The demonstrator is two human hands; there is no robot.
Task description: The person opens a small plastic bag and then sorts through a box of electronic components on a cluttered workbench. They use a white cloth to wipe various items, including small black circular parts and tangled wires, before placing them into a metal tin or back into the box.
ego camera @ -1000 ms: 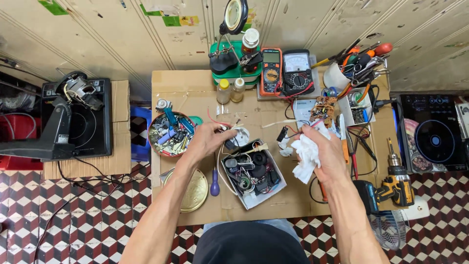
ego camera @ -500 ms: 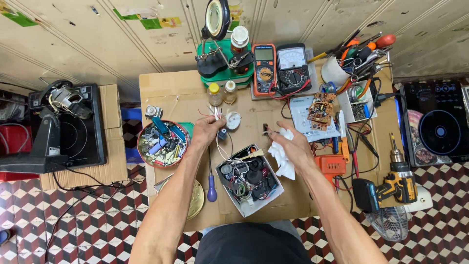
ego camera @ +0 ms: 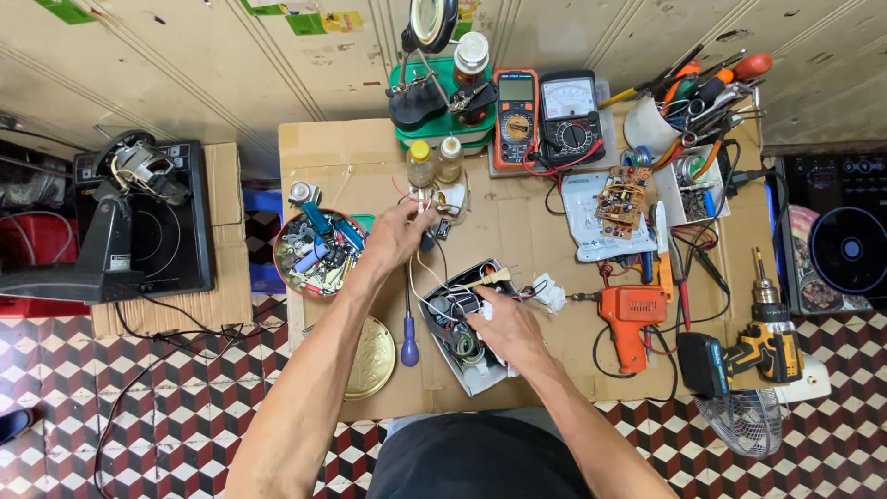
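Left arm: bare, stretched forward and up from the lower left.
Left hand (ego camera: pixel 399 233): fingers pinched together at the tips, knuckles up, grip closed.
Right arm: bare, angled in from the lower right, elbow bent.
Right hand (ego camera: pixel 506 331): palm down, fingers curled forward and low, grip state unclear.

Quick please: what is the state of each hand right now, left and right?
Left hand: closed, pinching thin wires above the table.
Right hand: fingers curled inside the open device case; whether it grips anything cannot be told.
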